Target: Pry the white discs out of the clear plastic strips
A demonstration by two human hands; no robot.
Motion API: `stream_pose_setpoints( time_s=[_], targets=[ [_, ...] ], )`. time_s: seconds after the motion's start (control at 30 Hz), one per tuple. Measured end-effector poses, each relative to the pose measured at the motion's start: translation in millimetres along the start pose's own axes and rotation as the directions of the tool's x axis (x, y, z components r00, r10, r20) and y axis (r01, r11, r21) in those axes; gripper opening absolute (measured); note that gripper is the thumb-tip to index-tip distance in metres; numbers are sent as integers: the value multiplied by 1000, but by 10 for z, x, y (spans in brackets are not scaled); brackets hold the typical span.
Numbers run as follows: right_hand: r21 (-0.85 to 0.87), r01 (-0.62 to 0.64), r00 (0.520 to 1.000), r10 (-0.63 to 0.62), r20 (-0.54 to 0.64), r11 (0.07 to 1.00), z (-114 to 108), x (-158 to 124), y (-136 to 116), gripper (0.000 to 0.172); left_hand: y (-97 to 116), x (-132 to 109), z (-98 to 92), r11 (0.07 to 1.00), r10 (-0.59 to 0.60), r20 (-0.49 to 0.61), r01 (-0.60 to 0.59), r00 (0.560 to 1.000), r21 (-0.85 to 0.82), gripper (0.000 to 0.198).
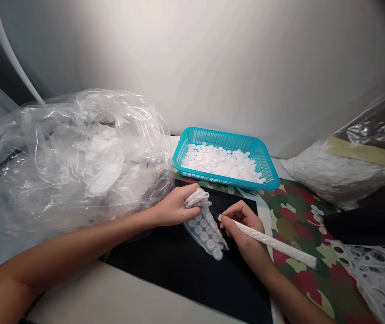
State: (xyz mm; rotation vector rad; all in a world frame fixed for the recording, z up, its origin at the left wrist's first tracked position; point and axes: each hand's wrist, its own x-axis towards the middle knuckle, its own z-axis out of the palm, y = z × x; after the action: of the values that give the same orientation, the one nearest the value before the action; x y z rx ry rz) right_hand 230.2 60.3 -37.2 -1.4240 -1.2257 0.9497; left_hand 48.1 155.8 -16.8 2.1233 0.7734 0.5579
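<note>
My left hand (179, 204) is closed around the bunched upper end of a white rubber sheet (206, 231) dotted with rows of round pieces. The sheet's lower part fans out over a black mat (236, 274). In my right hand (243, 222) is a craft knife (276, 243) with a long white-wrapped handle, pinched near its tip. The thin dark tip points left at the sheet's edge; I cannot tell whether it touches. Beyond both hands stands a turquoise basket (226, 180) holding many small white discs (219, 159).
A large clear plastic bag (138, 117) with white pieces fills the left. At the right are another filled bag (334, 175), a few loose discs (317, 213) on a camouflage cloth (300, 288), and a heap of white perforated scraps (374, 279). A pale wall (233, 67) rises behind.
</note>
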Motion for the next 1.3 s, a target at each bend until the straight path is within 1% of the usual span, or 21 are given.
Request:
stream_pose_setpoints(
  time_s=[0.1,0.23,0.33,0.57,0.83,0.93,1.07,1.13,1.2,1.27,1.3],
  targets=[
    [13,-10,999,10,43,1000,4,4,2,15,6,9,0,1000,9,-12,-9,1000,11,9],
    [18,-17,997,16,72,1000,15,1,0,15,-12,10,19,993,-28,1,28,1000,-112,13],
    [11,-17,996,16,83,1000,26,0,-1,14,-32,7,32,983,-20,-7,18,1000,-181,17],
    [-23,-16,999,17,51,1000,28,-1,27,13,-37,3,32,984,-20,-15,17,1000,-177,14],
    [-55,-17,999,20,46,998,42,4,2,14,-45,2,45,985,-20,-43,12,999,-173,14],
    [-72,-11,998,15,55,997,52,-2,-24,15,-41,0,48,985,-16,-43,8,999,-172,15],
    [-101,-5,995,15,95,995,61,-16,-78,16,-19,-10,51,980,-41,-46,31,998,-197,16],
    [-116,3,992,11,123,993,62,-23,-101,17,-2,-19,58,971,-52,-33,43,998,-236,16],
    [-129,12,990,6,139,992,63,-27,-111,19,15,-30,69,957,-45,12,46,999,-286,16],
    [-137,15,991,3,132,990,66,-30,-109,19,27,-37,80,942,-36,49,50,998,-331,16],
    [-138,15,993,2,118,990,68,-31,-106,19,30,-38,84,937,-41,49,55,998,-344,16]
  ],
)
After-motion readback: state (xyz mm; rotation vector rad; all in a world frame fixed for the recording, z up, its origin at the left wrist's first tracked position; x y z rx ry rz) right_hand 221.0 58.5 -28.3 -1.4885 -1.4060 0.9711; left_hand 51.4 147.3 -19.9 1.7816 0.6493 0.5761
